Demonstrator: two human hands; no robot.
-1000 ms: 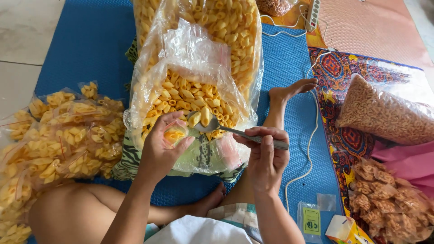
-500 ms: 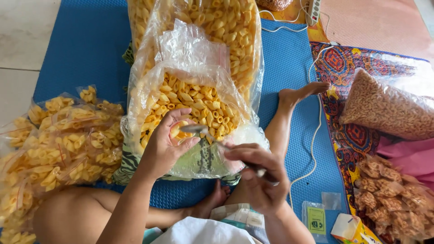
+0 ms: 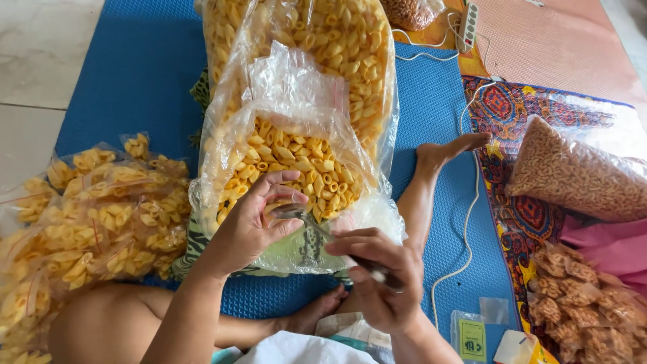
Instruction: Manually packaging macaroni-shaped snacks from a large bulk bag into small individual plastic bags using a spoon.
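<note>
While the big clear bag of yellow shell crackers [image 3: 296, 168] stood propped open on the blue mat [image 3: 135, 74], everything else arranged itself around it. The left hand [image 3: 253, 226] was at the bag's front edge, fingers curled around the plastic, apparently to keep the mouth within reach. The right hand [image 3: 377, 280], just nearer the person than the bag, had its grip closed on a metal spoon [image 3: 317, 226], whose bowl pointed toward the left palm and the bag's opening, probably for scooping. Left of the bag lay a heap of small filled packets [image 3: 94, 216]; right of it, well apart, lay a sack of brown ring snacks [image 3: 579, 175].
</note>
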